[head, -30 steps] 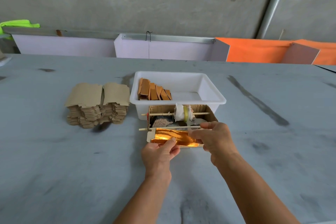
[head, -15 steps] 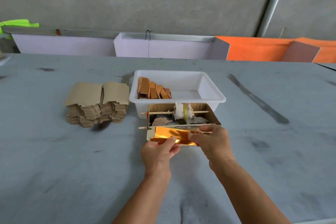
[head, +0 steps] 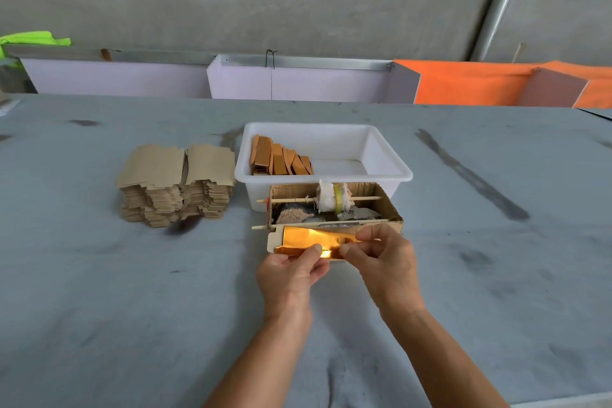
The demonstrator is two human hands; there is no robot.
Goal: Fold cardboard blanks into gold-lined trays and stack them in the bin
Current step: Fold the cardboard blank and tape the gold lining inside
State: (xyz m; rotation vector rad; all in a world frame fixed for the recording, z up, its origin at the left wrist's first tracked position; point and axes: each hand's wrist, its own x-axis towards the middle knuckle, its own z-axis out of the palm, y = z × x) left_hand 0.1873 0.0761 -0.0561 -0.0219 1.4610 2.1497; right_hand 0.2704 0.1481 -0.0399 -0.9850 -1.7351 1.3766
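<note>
While both hands work in front of the person, the half-folded tray (head: 308, 242) lies flat between them, its long side running from 9 o'clock to 3 o'clock. At 10 o'clock from the hands sits the pile of blanks (head: 177, 184), plain brown card, flat and dull, with stepped, notched edges. The left hand (head: 291, 270) pinches the near wall of the tray with thumb and fingers pressed together on it. The tray's inside is shiny gold and throws back the light; its outside is pale card with a small rounded tab at the left end. The right hand (head: 384, 255) pinches the right end, fingers curled round it. The right end is probably the next to fold up, and the right hand is already on it. Just past the tray at 12 o'clock stands an open cardboard box (head: 390, 212) with thin wooden sticks across it and a roll on one stick. Behind that is the white plastic bin (head: 381, 156), smooth and deep, with finished trays (head: 281, 161) leaning in a row at its left end.
</note>
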